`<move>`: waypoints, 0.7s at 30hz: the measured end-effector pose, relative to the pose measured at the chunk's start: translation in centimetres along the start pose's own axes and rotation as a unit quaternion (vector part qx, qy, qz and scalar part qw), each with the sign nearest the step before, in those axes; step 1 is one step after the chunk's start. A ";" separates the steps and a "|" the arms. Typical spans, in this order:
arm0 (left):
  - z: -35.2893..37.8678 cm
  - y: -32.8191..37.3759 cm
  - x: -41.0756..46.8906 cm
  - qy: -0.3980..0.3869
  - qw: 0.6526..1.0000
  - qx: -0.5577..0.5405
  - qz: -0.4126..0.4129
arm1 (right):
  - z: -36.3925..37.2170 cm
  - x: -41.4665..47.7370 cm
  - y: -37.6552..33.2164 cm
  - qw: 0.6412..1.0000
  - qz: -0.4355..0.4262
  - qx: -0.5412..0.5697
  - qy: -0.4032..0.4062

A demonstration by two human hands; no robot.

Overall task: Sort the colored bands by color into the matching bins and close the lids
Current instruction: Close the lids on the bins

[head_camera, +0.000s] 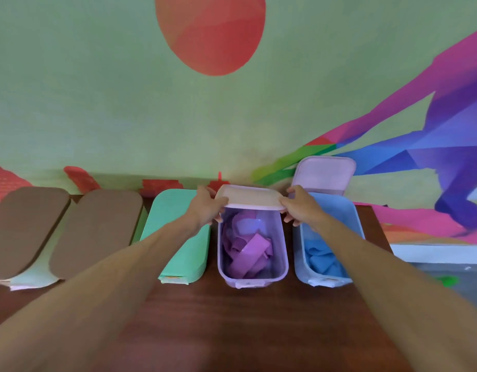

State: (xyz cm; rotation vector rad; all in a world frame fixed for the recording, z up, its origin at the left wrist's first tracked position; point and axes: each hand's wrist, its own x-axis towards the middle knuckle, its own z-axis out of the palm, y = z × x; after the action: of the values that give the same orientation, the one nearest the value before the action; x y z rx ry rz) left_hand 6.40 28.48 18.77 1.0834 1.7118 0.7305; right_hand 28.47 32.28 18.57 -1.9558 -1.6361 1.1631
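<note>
lid [249, 197] of purple bin [252, 276]: hanging half-lowered over the bin's far end, purple bands [248, 248] lying inside | left hand [207, 208], right hand [299, 208]: each gripping one lid corner | blue bin [303, 253]: sitting just right on the table [258, 318], its own cover standing open | risk: heaped bands may be blocking the lid; uneven pressing could be leaving one side unlatched

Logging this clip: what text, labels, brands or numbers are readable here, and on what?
No text is readable.
Orange mark on the green bin front: too blurred to read.
White patch on the blue bin front: too blurred to read.
The lid gripped by the left hand and right hand: plain.
Wall mural: shapes only.
</note>
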 end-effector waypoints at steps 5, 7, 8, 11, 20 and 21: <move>0.4 -3.5 -3.3 -0.023 0.999 -0.015 -0.030 | 1.9 -3.3 1.6 1.000 0.029 0.008 0.002; 0.3 -4.8 -4.1 -0.018 0.999 0.000 -0.033 | 3.0 -4.4 2.5 1.000 0.028 0.004 -0.006; 0.3 -5.3 -4.5 -0.019 0.999 0.009 -0.030 | 3.5 -4.9 3.0 1.000 0.028 0.009 -0.010; 0.9 -6.8 -5.3 -0.020 0.999 0.029 -0.030 | 5.1 -5.9 4.7 0.999 0.035 0.037 -0.002; 3.7 -9.3 -5.9 -0.015 0.987 0.159 -0.017 | 6.4 -6.5 9.0 0.998 0.013 -0.045 0.031; 3.9 -9.5 -5.9 -0.011 0.983 0.183 -0.017 | 6.6 -6.4 9.4 0.998 0.011 -0.049 0.029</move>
State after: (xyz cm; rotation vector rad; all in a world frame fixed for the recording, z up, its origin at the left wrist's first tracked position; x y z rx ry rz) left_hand 7.79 19.12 11.70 1.3004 1.8863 0.3862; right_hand 29.62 22.14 10.34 -2.0531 -1.6755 1.0416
